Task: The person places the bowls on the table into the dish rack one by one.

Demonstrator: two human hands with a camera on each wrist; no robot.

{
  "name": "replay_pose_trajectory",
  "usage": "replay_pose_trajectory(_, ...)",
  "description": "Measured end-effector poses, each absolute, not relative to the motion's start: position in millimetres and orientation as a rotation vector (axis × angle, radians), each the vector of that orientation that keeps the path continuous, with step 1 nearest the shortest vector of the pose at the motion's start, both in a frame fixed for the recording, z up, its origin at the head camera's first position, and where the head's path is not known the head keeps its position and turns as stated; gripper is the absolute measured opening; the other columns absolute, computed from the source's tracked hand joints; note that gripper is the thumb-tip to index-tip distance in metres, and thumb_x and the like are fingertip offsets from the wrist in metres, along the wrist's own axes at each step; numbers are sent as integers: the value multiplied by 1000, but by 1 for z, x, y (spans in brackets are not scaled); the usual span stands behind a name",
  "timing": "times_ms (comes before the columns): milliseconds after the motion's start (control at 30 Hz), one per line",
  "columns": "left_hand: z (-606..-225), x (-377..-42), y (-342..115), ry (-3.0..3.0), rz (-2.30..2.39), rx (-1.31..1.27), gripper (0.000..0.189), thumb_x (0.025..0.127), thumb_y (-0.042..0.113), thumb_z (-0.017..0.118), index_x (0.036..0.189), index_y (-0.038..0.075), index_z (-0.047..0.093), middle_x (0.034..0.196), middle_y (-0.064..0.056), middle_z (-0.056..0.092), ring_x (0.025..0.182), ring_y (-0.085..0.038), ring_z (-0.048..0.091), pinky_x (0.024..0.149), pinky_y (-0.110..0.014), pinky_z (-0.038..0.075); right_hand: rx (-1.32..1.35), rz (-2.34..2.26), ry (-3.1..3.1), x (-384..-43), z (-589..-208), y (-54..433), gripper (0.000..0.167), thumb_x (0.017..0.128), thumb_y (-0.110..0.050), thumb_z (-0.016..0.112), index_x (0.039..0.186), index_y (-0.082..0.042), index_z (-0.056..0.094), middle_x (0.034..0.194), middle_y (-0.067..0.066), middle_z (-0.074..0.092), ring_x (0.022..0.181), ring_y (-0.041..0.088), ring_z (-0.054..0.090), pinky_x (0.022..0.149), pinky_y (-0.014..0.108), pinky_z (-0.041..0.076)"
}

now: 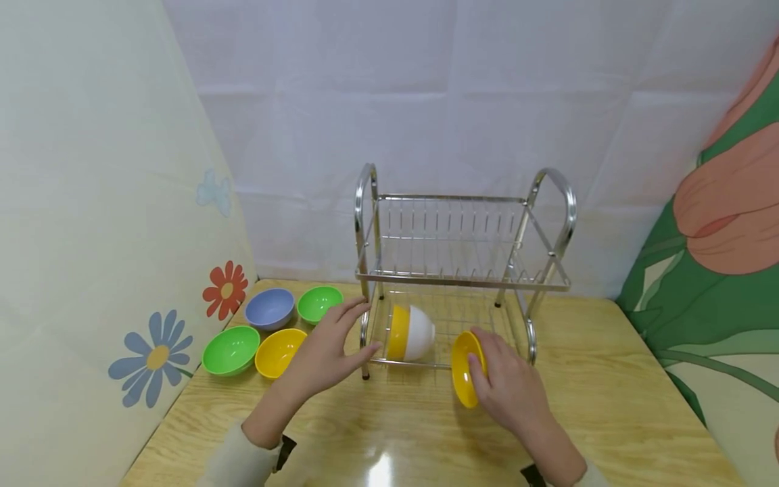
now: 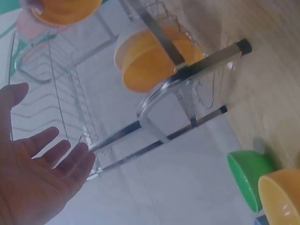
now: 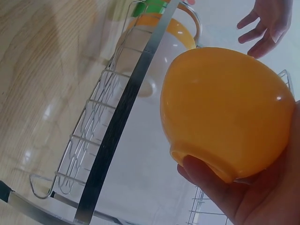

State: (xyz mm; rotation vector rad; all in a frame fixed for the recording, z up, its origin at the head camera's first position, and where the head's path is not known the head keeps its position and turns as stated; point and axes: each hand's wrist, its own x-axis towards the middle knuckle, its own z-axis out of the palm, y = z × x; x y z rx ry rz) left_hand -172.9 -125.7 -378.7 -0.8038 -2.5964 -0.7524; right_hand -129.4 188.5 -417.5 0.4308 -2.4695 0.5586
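Note:
My right hand [image 1: 508, 382] grips a yellow bowl [image 1: 465, 385] tilted on its side, just in front of the rack's lower tier. In the right wrist view, the thumb lies by the foot of that bowl [image 3: 225, 112]. My left hand [image 1: 328, 352] holds nothing; its fingers are spread beside the rack's left end. On the lower tier of the metal dish rack [image 1: 462, 279], a yellow bowl [image 1: 398, 331] and a white bowl [image 1: 420, 333] lie sideways against each other. I cannot tell whether one sits inside the other.
Left of the rack stand a blue bowl [image 1: 270, 309], a green bowl [image 1: 319, 304], another green bowl [image 1: 231, 350] and a yellow bowl [image 1: 278, 353], partly behind my left hand. The rack's upper tier overhangs the lower one. A wooden table [image 1: 615, 406] bears everything.

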Motion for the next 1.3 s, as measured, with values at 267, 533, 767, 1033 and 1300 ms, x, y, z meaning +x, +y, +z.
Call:
replay_pose_trajectory(267, -348, -183, -141, -2626, -826, -704, 69, 94, 42, 70, 152, 13, 46, 156, -10, 45, 137, -37, 48, 104, -57, 48, 402, 547, -2500, -138, -418, 196, 40, 97, -21, 59, 132, -1, 58, 121, 21, 67, 98, 38, 68, 65, 49, 60)
replay_pose_trajectory(533, -324, -196, -149, -2607, -854, -709, 69, 95, 36, 72, 153, 11, 43, 155, -12, 44, 143, -34, 41, 113, -58, 39, 366, 559, -2533, -145, -422, 202, 40, 97, -21, 58, 133, -2, 58, 122, 21, 67, 90, 36, 68, 62, 47, 59)
replay_pose_trajectory(767, -307, -209, -155, -2571, -846, -749, 61, 101, 26, 64, 153, 6, 41, 157, -16, 40, 145, -37, 35, 117, -58, 32, 351, 568, -2574, -151, -422, 203, 41, 99, -21, 57, 135, 0, 57, 123, 21, 66, 84, 31, 67, 59, 40, 57)
replay_pose_trajectory(1033, -284, -228, -153, -2467, -798, -785, 57, 102, 24, 62, 152, 5, 43, 157, -15, 40, 145, -34, 37, 119, -55, 32, 328, 569, -2598, -156, -421, 203, 43, 101, -23, 55, 136, 0, 56, 126, 22, 65, 95, 36, 68, 64, 46, 59)
replay_pose_trajectory(1300, -263, -249, -137, -2338, -754, -834, 61, 100, 26, 64, 151, 2, 42, 160, -14, 36, 146, -34, 35, 119, -53, 32, 305, 561, -2648, -163, -417, 201, 44, 103, -27, 51, 139, -2, 54, 129, 21, 63, 88, 32, 66, 60, 42, 56)
